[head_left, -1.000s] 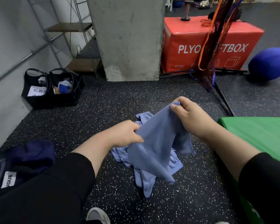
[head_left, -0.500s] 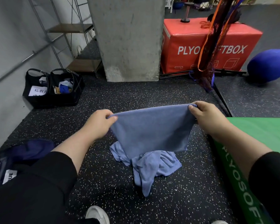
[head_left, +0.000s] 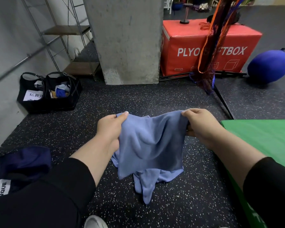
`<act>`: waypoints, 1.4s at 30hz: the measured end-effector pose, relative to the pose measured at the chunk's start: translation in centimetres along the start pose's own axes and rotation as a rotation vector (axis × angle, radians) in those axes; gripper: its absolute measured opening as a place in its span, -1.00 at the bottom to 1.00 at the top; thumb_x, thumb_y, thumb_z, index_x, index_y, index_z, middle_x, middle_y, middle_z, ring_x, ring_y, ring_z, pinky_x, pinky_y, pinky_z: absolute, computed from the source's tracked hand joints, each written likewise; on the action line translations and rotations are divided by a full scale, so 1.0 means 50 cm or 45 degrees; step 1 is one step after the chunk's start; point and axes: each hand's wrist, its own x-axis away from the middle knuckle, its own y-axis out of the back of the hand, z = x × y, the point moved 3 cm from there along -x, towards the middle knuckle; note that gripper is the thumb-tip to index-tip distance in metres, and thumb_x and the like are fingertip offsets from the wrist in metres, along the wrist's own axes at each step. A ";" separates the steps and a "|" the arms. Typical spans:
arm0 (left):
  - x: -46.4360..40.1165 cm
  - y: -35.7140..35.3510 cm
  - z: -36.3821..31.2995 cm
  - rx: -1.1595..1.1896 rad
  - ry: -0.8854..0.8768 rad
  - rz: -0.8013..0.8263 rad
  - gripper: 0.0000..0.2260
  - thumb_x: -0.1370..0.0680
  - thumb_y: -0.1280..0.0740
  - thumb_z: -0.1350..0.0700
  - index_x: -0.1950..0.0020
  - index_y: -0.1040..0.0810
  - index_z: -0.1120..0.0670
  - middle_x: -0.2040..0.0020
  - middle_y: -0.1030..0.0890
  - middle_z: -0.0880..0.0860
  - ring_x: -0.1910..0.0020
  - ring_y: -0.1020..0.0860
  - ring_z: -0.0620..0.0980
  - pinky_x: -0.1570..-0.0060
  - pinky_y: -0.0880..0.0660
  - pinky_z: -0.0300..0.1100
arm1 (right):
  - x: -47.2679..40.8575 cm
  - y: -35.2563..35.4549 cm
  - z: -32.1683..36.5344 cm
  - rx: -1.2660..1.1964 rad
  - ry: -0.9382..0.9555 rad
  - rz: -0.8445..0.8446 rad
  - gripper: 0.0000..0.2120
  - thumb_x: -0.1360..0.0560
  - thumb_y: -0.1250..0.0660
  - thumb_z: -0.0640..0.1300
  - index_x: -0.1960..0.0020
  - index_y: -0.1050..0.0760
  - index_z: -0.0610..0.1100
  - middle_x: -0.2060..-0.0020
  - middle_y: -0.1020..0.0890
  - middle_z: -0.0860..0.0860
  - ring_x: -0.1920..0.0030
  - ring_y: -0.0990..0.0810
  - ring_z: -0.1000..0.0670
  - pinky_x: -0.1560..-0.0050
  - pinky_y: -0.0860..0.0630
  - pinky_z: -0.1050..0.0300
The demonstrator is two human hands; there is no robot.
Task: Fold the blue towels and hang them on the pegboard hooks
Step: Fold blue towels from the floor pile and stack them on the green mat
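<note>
A blue towel (head_left: 148,142) hangs slack in the air above the speckled rubber floor (head_left: 196,203), held by its upper edge at both ends. The left hand (head_left: 110,129) grips the towel's left corner, thumb on top and fingers curled into the cloth. The right hand (head_left: 199,124) pinches the towel's right corner, fingers curled over the edge. Directly beneath the held towel, a heap of further blue towels (head_left: 148,183) lies crumpled on the floor, one strip trailing toward the viewer. To the right of the towel lies a green soft mat (head_left: 262,139). Beyond the towel stands a concrete pillar (head_left: 127,40); right of the pillar, a red plyo soft box (head_left: 187,46), a hanging net of straps (head_left: 212,46), and a blue ball (head_left: 270,66). Left of the towel, against the wall, sits a black bag (head_left: 48,94) beside a wire shelf unit (head_left: 69,46).
</note>
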 end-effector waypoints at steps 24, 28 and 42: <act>0.091 -0.131 -0.001 -0.995 -0.964 0.153 -0.76 -0.56 -0.41 0.10 0.29 -0.64 0.16 0.36 -0.38 -0.07 0.29 -0.42 0.03 0.28 -0.20 -0.07 | 0.035 -0.113 0.007 -0.296 -0.094 0.223 -0.71 -0.65 -0.18 -0.25 0.07 -0.63 -0.33 0.39 -0.62 -0.04 0.29 -0.62 -0.03 0.09 -0.64 0.06; 0.105 -0.151 0.012 -0.998 -0.875 0.485 -0.81 -0.56 -0.30 0.10 0.11 -0.68 0.13 0.11 -0.53 -0.02 0.09 -0.51 -0.04 0.07 -0.43 -0.13 | 0.038 -0.107 0.011 -0.309 -0.052 0.260 -0.70 -0.68 -0.22 -0.16 0.11 -0.62 -0.25 0.36 -0.65 -0.04 0.32 -0.64 0.04 0.22 -0.59 0.19; 0.034 -0.092 -0.006 -1.678 -0.703 0.614 -0.23 -0.44 -0.50 -0.22 -0.58 -0.24 -0.19 -0.61 -0.17 -0.07 -0.56 -0.17 0.01 -0.51 -0.17 0.12 | 0.024 -0.034 0.042 0.556 0.295 0.233 -0.77 -0.52 -0.23 -0.26 0.12 -0.65 -0.09 0.31 -0.59 0.01 0.26 -0.44 0.07 0.21 -0.36 0.11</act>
